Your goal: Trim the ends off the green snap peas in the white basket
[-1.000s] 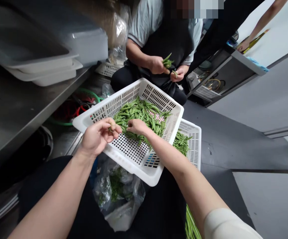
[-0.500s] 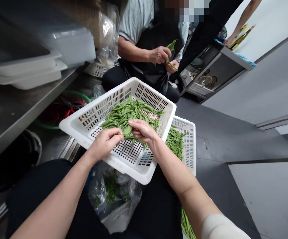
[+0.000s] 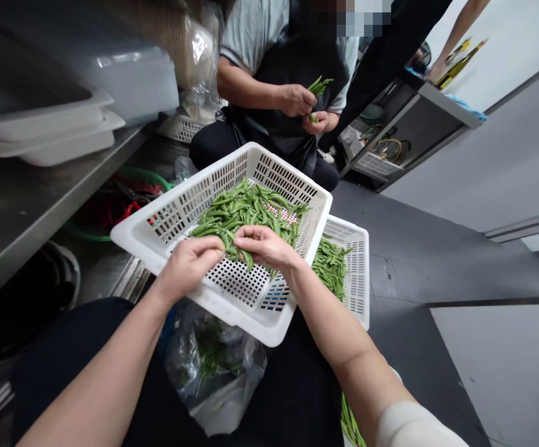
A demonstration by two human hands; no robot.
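Observation:
A white slatted plastic basket (image 3: 279,332) rests tilted in front of me, with a heap of green pea pods (image 3: 236,208) on its bottom. Over the near side of the heap, my right hand (image 3: 264,246) pinches a green pea pod (image 3: 246,256) between thumb and fingers. My left hand (image 3: 192,261) is closed close beside it, its thumb and forefinger pinched at the pod's left end. Whether anything else is inside the left fingers is hidden.
A second white basket (image 3: 360,273) of green pods stands lower right. Below is a clear plastic bag (image 3: 223,397) with green trimmings. Opposite, a co-worker's hands (image 3: 297,101) hold several pods. A steel shelf (image 3: 64,192) with white trays flanks the left.
My hands have shifted slightly left, and a pod now shows between them. The co-worker's two hands have come closer together around the pods.

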